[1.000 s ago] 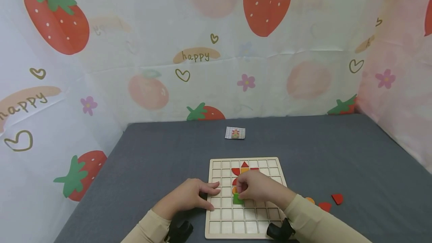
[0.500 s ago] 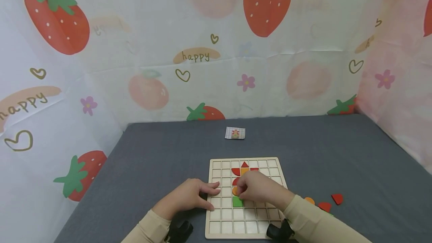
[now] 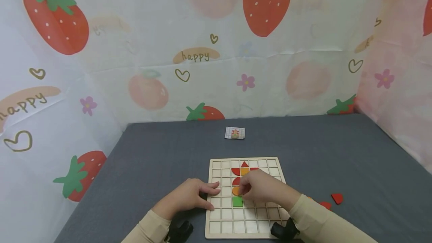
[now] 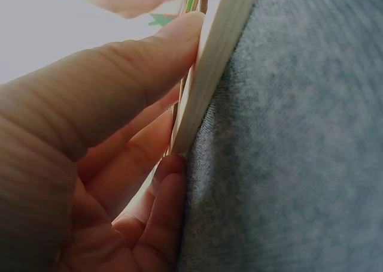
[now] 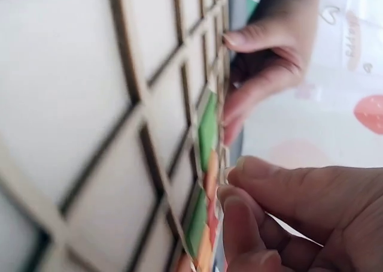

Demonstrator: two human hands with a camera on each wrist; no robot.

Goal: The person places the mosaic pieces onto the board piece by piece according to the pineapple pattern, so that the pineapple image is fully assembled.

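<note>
A wooden grid board [image 3: 227, 227] lies on the table with small coloured pieces in its cells. My left hand [image 3: 190, 198] rests on its left edge; in the left wrist view the thumb [image 4: 149, 62] touches the board's side. Over the middle cells is my right hand [image 3: 261, 188], fingers curled, thumb and fingertip close together, nothing visible between them. Just left of it sit a green square [image 3: 237, 201], a rounded orange piece [image 3: 235, 191] and a rounded red piece [image 3: 236, 181]. Higher up are a red triangle [image 3: 244, 164] and an orange-yellow square [image 3: 244, 171]. The hand covers several cells.
Loose red pieces [image 3: 337, 198] lie on the grey cloth [image 3: 168, 153] right of the board, others partly behind the right sleeve [image 3: 320, 216]. A small card [image 3: 234, 133] with a coloured grid picture lies beyond the board. A strawberry-print curtain [image 3: 270, 93] stands behind.
The green square, tilted under my right fingers at first, now lies flat in its cell. My right hand has moved off it slightly to the right. My left hand stays put.
</note>
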